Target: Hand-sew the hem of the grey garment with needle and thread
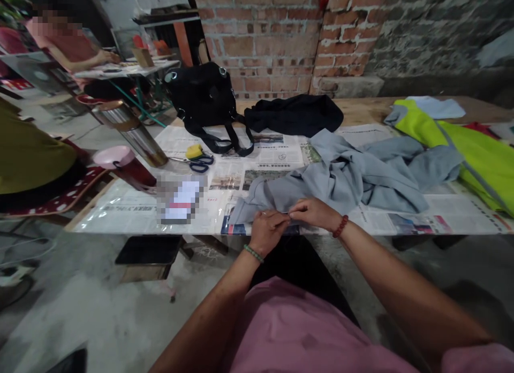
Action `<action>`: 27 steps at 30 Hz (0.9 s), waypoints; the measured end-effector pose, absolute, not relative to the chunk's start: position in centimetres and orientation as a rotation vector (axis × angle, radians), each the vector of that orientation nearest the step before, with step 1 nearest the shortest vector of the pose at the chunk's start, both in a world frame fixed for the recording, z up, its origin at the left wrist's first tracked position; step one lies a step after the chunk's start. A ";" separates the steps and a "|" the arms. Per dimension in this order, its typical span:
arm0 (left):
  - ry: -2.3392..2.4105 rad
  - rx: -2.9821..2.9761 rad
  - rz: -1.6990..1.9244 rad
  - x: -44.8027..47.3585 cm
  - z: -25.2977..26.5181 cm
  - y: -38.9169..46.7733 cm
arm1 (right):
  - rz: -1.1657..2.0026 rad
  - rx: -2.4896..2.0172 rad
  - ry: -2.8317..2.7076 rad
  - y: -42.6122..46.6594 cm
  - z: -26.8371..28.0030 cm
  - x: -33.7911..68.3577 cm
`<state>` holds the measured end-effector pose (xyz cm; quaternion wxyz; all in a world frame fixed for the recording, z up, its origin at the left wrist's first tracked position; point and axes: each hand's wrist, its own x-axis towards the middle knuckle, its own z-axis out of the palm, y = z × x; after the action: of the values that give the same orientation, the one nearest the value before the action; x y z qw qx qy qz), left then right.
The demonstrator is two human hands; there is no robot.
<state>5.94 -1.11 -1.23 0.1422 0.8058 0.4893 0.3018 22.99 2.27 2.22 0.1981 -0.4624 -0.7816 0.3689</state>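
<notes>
The left hand (270, 231) and right hand (315, 212) met at the fingertips by the near edge of a crumpled grey cloth garment (341, 175); whether they gripped it could not be told. The garment lay on a newspaper-covered wooden desk (361, 111), with blue-handled metal scissors (191, 161) farther left and 1 black fabric bag (203, 94) beyond.

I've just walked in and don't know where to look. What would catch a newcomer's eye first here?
Probably the bright neon-yellow cloth at the right of the table. Next, the rumpled grey cloth in the middle, with the left hand and right hand close together at its near edge. Then the black bag towards the back, left of centre, its straps trailing over newspaper.
</notes>
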 end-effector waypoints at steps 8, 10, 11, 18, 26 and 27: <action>1.365 2.334 0.922 5.9 -1.3 -1.2 | 1.331 -1.360 -1.824 2.0 1.9 22.7; 1.392 2.316 0.962 5.9 -1.5 -1.1 | 1.260 -1.382 -1.832 2.0 1.6 22.6; 1.410 2.303 0.980 5.9 -1.6 -1.0 | 1.226 -1.397 -1.815 1.9 1.5 22.6; 1.352 2.320 0.902 5.7 -1.2 -0.7 | 1.219 -1.460 -1.424 1.8 1.2 21.7; 1.276 2.313 0.894 5.4 -0.9 -0.7 | 1.296 -1.305 -1.055 2.8 1.3 22.3; 1.272 2.297 0.904 5.4 -0.9 -0.6 | 1.308 -1.271 -1.076 2.9 1.5 22.5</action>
<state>5.42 -0.65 -0.87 0.1813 0.8134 0.4505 0.3202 22.45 2.89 1.51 0.4899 -0.5234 -0.4429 0.5384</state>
